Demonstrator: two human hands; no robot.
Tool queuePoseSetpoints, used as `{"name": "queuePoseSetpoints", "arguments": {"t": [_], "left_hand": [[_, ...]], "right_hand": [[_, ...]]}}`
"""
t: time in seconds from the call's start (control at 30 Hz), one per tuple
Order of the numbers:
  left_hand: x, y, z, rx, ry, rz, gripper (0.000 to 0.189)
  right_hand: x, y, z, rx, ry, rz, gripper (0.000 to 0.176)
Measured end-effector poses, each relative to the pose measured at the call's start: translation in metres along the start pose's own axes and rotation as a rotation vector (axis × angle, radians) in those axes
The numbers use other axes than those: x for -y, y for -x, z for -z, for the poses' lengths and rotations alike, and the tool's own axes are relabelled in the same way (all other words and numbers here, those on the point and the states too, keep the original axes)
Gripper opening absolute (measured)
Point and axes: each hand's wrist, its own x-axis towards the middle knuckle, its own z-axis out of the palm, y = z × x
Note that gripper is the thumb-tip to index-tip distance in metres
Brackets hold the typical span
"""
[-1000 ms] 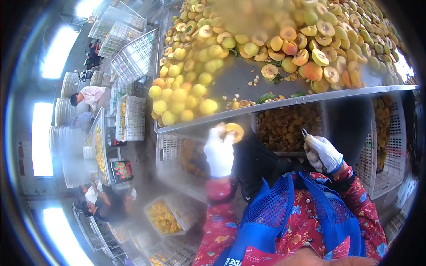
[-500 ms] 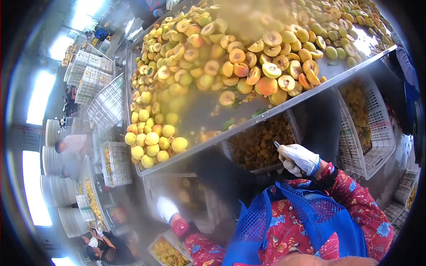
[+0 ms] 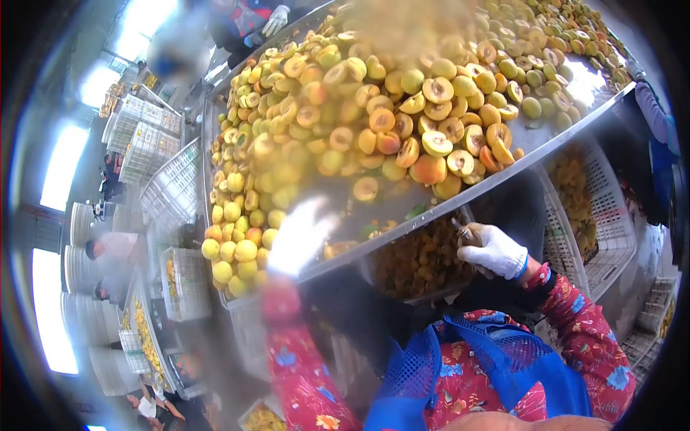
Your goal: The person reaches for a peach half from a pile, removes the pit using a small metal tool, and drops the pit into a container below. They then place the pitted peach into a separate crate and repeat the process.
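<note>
My left hand [image 3: 302, 233], in a white glove and smeared by motion, reaches over the front edge of the metal table [image 3: 402, 197], beside whole yellow peaches [image 3: 246, 251]. Its fingers are too blurred to make out. My right hand [image 3: 496, 251], gloved too, is closed around a small metal tool [image 3: 457, 224] whose tip pokes out past the thumb; I cannot tell its exact kind. That hand is below the table edge, close to a crate of peach pieces [image 3: 420, 262]. Halved peaches [image 3: 437, 144], some showing pits, are heaped across the table.
A white plastic crate [image 3: 611, 237] with peach pieces stands at the right. Stacked crates [image 3: 147, 122] and piles of white tubs [image 3: 83, 276] line the left. Across the table is another person's gloved hand [image 3: 276, 20]; a sleeve [image 3: 650, 108] shows at far right.
My left hand has swung up from below the table to over its front corner. The right hand has shifted slightly right, still around the tool. A person's gloved hand across the table shows more fully.
</note>
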Motion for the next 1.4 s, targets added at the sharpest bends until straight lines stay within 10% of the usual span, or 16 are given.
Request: {"name": "queuePoseSetpoints", "arguments": {"t": [0.37,0.6,1.0,1.2,1.27,1.4], "left_hand": [[-0.085,-0.303,0.014,-0.347,-0.414,-0.284,0.073],[-0.087,-0.267,-0.018,-0.126,-0.74,-0.3,0.049],[-0.044,-0.126,-0.015,0.031,-0.567,-0.137,0.062],[-0.021,-0.052,-0.034,-0.723,0.307,-0.22,0.065],[-0.044,-0.019,-0.034,-0.259,1.315,0.158,0.067],[-0.055,0.004,-0.074,-0.062,1.94,0.286,0.059]], "right_hand": [[0.083,-0.127,0.1,-0.669,0.932,0.552,0.036],[0.095,-0.154,0.086,-0.552,1.071,0.348,0.038],[0.089,-0.147,0.035,-0.38,1.188,0.534,0.038],[0.075,-0.086,0.001,-0.464,0.97,0.827,0.037],[0.066,-0.063,-0.018,-0.29,0.822,0.594,0.037],[0.052,-0.034,-0.05,-0.098,0.696,0.498,0.044]]}}
